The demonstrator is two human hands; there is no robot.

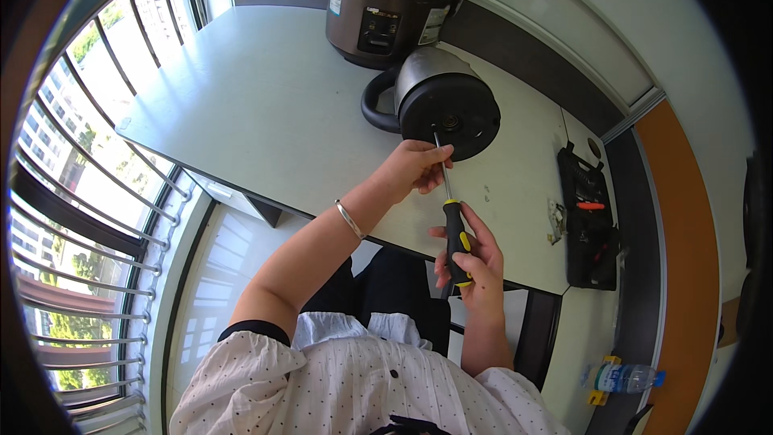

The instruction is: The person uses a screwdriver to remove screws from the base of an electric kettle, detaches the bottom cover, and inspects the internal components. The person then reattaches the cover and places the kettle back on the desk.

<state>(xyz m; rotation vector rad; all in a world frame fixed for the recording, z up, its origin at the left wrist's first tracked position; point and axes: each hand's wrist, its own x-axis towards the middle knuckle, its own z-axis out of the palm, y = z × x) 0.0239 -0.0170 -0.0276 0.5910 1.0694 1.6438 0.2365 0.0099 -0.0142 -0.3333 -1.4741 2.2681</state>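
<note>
An electric kettle (431, 70) lies on its side on the white table, its round black base (467, 133) turned toward me and its black handle pointing left. In my right hand (481, 262) is a screwdriver (454, 229) with a black and yellow grip. Its metal shaft runs up to the kettle's base, where the tip meets the black surface left of the metal connector in the middle. Close to that tip, my left hand (421, 167) pinches the shaft between thumb and fingers. Whether a screw sits under the tip is too small to tell.
Behind the kettle stands a brown rice cooker (386, 12). To the right lie an opened black tool case (592, 229) and a few small parts in a clear bag (556, 221). A plastic bottle (624, 378) is at the lower right. The table's near edge (294, 211) runs below my forearms.
</note>
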